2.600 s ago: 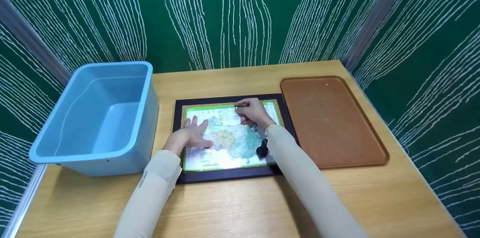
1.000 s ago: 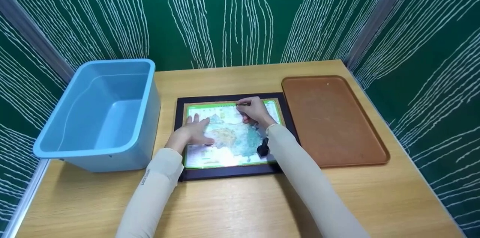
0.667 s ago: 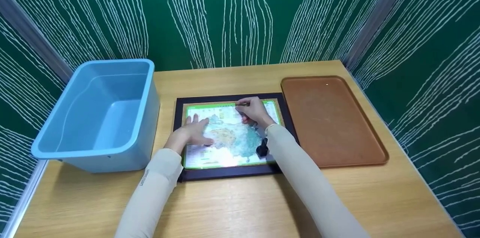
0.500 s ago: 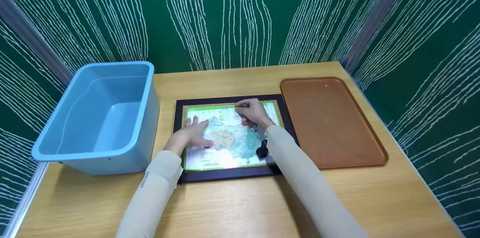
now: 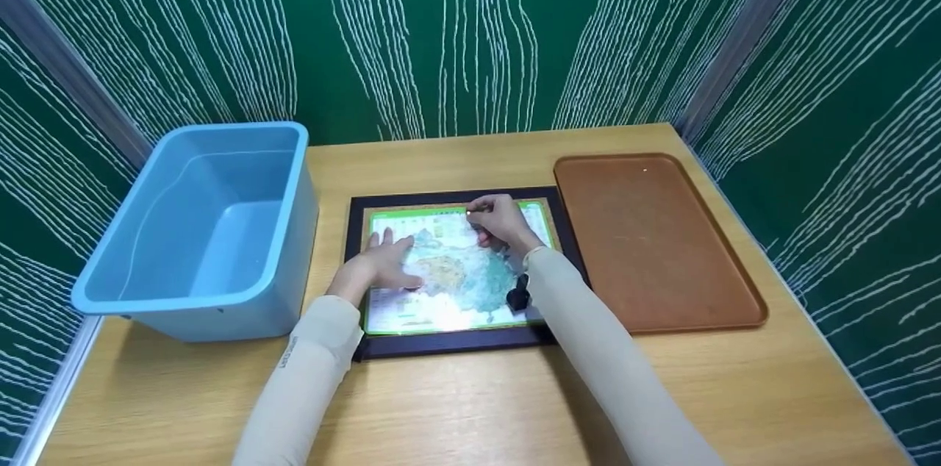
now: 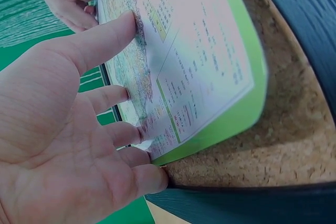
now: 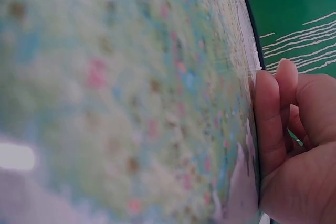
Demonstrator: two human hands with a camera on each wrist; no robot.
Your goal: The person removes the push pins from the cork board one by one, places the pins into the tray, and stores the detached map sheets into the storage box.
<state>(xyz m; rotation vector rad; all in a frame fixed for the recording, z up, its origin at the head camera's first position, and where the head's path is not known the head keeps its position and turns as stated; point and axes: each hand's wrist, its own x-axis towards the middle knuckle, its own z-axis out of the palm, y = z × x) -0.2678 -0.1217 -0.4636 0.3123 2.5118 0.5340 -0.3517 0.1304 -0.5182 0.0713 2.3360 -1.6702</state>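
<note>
A laminated map with a green border (image 5: 456, 312) lies on a cork board in a dark frame (image 5: 470, 342). My left hand (image 5: 382, 264) rests spread on the map's left part. In the left wrist view its thumb and fingertips touch the sheet near a corner, with the bare cork (image 6: 283, 103) beside it. At the map's top edge, my right hand (image 5: 503, 220) has its fingers curled, with thumb and forefinger pinching a small pin-like thing (image 5: 468, 212), mostly hidden by the fingertips. The right wrist view shows the curled fingers against the sheet, but not the pinched thing.
A deep blue tub (image 5: 287, 260) stands left of the board. On the right, a brown tray (image 5: 662, 245) adjoins the frame. A small black object (image 5: 518, 297) is by my right wrist. Green walls with white lines enclose the wooden table (image 5: 441, 407).
Both hands keep their places on the map, the right one at its top edge. The head view shifts only slightly; the tub, tray and board stay put.
</note>
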